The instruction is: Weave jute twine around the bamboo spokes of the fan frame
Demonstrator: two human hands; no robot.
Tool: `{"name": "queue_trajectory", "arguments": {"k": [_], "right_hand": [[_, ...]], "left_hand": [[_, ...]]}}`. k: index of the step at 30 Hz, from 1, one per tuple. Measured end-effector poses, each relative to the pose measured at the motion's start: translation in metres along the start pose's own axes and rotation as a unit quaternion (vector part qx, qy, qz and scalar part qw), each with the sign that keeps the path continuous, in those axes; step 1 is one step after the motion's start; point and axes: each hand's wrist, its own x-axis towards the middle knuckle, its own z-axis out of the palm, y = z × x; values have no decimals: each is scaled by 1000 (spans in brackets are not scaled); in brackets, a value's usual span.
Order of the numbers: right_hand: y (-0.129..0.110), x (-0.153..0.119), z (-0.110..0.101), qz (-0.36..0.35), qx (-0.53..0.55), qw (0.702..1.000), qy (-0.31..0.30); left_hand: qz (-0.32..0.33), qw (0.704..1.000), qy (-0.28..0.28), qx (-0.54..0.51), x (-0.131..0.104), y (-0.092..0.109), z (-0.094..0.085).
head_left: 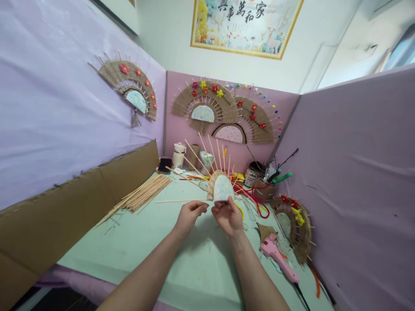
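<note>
In the middle of the head view is a half-made fan (pixel 223 188). It has a pale blue half-round centre, a band of brown twine around it, and thin wooden sticks that spread outward. My right hand (pixel 229 216) grips its lower edge, thumb in front and fingers behind. Just left of it, below the lowest stick, my left hand (pixel 192 214) has thumb and fingertips pressed together. Whatever lies between those fingertips is too small to tell. A bundle of loose wooden sticks (pixel 147 192) lies on the table to the left.
A pink glue gun (pixel 279 257) with a cord lies at right on the green table (pixel 129 250). Behind it a finished fan (pixel 300 229) leans on the partition. A pot of tools (pixel 264 189), a white jar (pixel 179 155) and red cord (pixel 257 201) are further back. Cardboard (pixel 81 207) borders the left.
</note>
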Motion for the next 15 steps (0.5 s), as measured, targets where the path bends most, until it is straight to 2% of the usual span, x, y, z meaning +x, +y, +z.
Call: {"name": "queue_trajectory", "arguments": {"k": [5, 8, 10, 12, 15], "right_hand": [[2, -1, 0, -2, -22, 1000, 0], [4, -1, 0, -13, -43, 999, 5], [7, -1, 1, -33, -66, 997, 22], [11, -1, 3, -48, -76, 996, 29], [19, -2, 5, -39, -92, 995, 16]], "left_hand": [[28, 999, -27, 11, -1, -3, 0], [35, 999, -3, -3, -1, -6, 1], [38, 999, 11, -29, -1, -7, 2], [29, 997, 3, -67, -1, -7, 4], [-22, 985, -23, -167, 0, -7, 5]]}}
